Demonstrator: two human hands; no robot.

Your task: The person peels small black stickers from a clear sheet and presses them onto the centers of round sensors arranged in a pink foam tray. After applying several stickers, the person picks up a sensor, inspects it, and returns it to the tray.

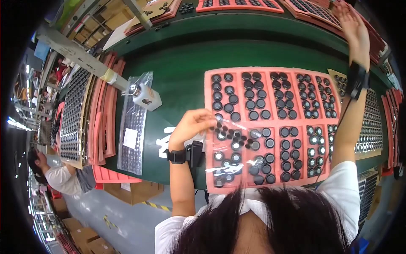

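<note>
My left hand [195,123] is closed in a pinch on the edge of a clear plastic sheet [243,158] with rows of small black discs. The sheet lies over the left part of a pink foam tray [270,121] and catches the light. Black round caps, several with pale shiny centres, stand in groups in the tray's compartments. At the far right, my right hand [352,26] is stretched out, fingers extended, by a stack of pink trays [315,12] filled with dark parts. A black band circles each wrist.
A white bottle [148,98] stands on a plastic-wrapped sheet of parts [134,135] at the left. Beyond it are stacked pink trays [98,127] and a metal post [80,55]. Sheets of round parts [368,122] lie at the right. A co-worker [63,178] is at far left.
</note>
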